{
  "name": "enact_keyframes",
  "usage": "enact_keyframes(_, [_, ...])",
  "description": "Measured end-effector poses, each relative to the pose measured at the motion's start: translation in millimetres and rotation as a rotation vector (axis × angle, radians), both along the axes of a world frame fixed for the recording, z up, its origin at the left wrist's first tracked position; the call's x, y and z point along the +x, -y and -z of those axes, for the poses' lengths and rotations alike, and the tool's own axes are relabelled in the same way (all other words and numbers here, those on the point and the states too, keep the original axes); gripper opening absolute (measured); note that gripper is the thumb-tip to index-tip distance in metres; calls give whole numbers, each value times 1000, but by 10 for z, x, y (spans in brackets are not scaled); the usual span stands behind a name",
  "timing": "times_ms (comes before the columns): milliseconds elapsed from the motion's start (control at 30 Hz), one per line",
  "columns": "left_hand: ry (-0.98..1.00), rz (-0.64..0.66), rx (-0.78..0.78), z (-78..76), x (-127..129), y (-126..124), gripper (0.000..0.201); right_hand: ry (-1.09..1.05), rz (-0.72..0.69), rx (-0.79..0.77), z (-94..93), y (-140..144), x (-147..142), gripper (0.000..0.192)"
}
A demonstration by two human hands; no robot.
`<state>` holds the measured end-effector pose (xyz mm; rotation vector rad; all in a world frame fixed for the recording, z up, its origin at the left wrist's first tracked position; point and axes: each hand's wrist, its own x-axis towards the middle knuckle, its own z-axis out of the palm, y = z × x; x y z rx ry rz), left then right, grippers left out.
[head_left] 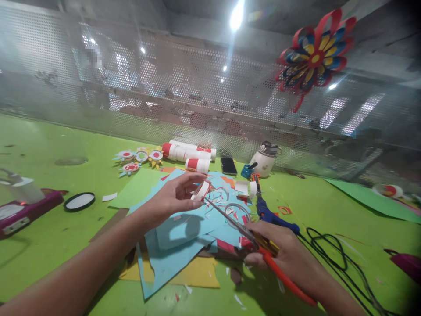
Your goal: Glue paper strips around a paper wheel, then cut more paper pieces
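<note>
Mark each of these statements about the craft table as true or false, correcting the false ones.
1. The right hand grips red-handled scissors. True.
2. The left hand pinches a small red-and-white paper strip. True.
3. The table's surface is blue. False: it is green.
4. The black smartphone lies in the left hand. False: it lies on the table near the white glue sticks.
5. A red, blue and yellow paper flower hangs up at the right. True.

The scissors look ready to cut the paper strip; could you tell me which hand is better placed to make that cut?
Probably the right hand: it already holds the scissors, blades at the paper strip pinched in the left hand.
</note>
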<state>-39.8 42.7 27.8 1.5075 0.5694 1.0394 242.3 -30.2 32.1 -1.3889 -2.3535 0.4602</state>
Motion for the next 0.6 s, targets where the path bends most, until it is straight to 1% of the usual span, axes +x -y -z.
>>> enact_keyframes(133, [-4,-1,10,-4,-1,5,54,-12,-13,-24,-16,5,-13,28])
enact_keyframes(333, [15,9,6,-21,10,17,54,-21,-3,-40,-8,-3,-4,30])
enact_keyframes(500, [28,-4,49,-21,22,6,53,-23,-6,-23,26,-15,22,35])
enact_keyframes(600, [20,-37,111,-14,19,-1,51,-19,-26,6,42,-24,35,36])
